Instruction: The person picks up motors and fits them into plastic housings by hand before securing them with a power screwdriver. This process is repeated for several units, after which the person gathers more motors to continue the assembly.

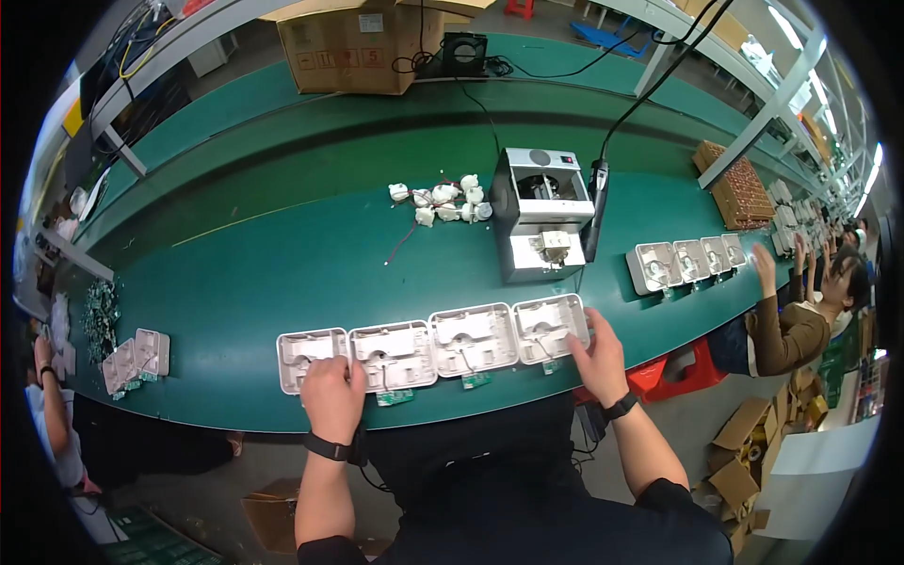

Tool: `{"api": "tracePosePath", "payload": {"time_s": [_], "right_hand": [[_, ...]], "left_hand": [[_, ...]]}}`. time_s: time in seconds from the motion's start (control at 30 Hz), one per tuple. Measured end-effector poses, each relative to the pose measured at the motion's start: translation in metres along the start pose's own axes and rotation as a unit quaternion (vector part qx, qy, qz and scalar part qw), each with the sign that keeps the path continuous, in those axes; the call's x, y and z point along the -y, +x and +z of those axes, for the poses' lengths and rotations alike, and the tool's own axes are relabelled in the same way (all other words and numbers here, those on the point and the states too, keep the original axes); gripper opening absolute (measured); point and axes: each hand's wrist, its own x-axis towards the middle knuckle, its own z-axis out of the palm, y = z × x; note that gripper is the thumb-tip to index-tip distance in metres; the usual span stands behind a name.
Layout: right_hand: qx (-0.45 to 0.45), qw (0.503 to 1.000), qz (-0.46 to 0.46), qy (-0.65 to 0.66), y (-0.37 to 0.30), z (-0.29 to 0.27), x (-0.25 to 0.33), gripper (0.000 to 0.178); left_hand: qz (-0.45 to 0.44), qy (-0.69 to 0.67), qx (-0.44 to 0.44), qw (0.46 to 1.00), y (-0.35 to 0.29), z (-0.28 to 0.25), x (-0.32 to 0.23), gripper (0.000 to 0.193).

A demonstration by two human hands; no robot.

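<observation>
Four white plastic housings stand side by side in a row along the near edge of the green bench. My left hand (333,397) is closed at the leftmost housing (306,345), its fingers curled over the near edge; the fingertips are partly hidden. At the other end, my right hand (601,361) straddles the side wall of the rightmost housing (546,320), thumb over the rim and fingers outside. Between them sit the second housing (405,339) and the third housing (471,330). Small green circuit boards (395,397) hang on wires at the near edges.
A grey metal machine (541,217) stands behind the row, beside white wired parts (443,200). More housings lie right (692,261) and left (138,358), near a pile of circuit boards (102,315). A co-worker (791,320) sits at the right; a carton (353,47) is at the back.
</observation>
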Motion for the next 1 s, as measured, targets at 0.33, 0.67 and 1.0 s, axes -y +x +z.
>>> {"api": "tracePosePath", "payload": {"time_s": [0.33,0.67,1.0], "right_hand": [[-0.110,0.973,0.123,0.160,-0.012,-0.003,-0.033,0.031],[-0.193,0.965,0.074,0.161,-0.021,0.033,-0.039,0.015],[-0.205,0.961,0.066,0.173,-0.025,0.038,-0.033,0.009]], "left_hand": [[0.162,-0.040,0.054,0.984,0.127,-0.085,-0.040,0.030],[0.372,0.036,0.151,0.915,0.272,0.047,-0.069,0.046],[0.281,0.060,0.180,0.941,0.277,-0.005,-0.026,0.054]]}}
